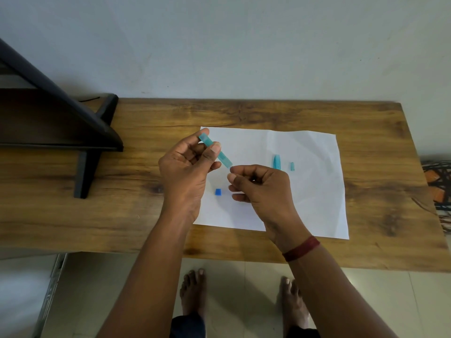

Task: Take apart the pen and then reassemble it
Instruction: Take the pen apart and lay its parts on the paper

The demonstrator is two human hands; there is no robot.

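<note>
Pen barrel [224, 157]: translucent teal plastic, slim tube, held tilted above the white paper sheet [305, 203]. Left hand [185, 172] pinches its upper part between thumb and forefinger; right hand [263, 189], fingers curled, pinches its lower end. On the sheet: tapered teal cap [276, 161] and small teal sleeve [292, 166] toward its right, blue squarish plug [218, 192] at its left. Sheet lies, lightly creased, on a grained wooden table [244, 113].

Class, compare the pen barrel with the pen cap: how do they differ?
The barrel is gripped in the left hand, slanted; the cap lies untouched on the white paper. The barrel is longer and straight-sided; the cap is shorter and tapers. Both are light blue.
</note>
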